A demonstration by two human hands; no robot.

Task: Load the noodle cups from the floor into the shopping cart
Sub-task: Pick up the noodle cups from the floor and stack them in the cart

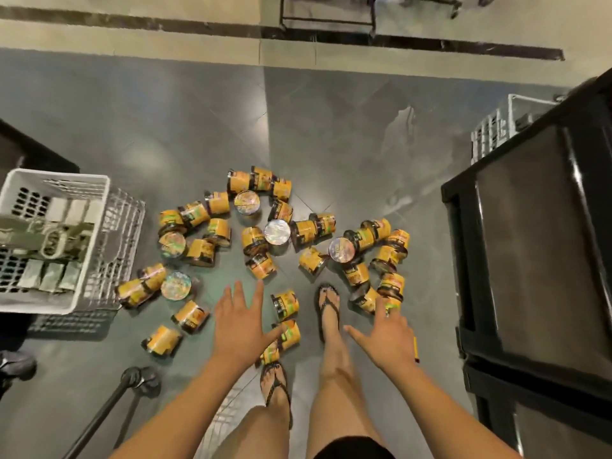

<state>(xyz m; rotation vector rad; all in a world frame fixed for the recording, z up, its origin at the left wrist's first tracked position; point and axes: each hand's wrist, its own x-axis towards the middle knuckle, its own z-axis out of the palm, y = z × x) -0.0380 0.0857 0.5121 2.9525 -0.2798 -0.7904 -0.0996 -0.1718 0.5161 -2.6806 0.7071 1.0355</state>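
Yellow cylindrical noodle cups (252, 237) lie scattered on glossy grey floor tiles (331, 127), between a white lattice shopping cart (59, 175) at left and a black cabinet (530, 260) at right. The left hand (240, 321) and right hand (387, 339) hover above them, fingers spread, empty.

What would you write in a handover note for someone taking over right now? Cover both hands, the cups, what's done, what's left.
Left hand: open, fingers spread, empty.
Right hand: open, empty.
Noodle cups: scattered on the floor, most on their sides.
Shopping cart: at the left, no cups visible in it.
Done: nothing loaded that shows.
Left: every cup.
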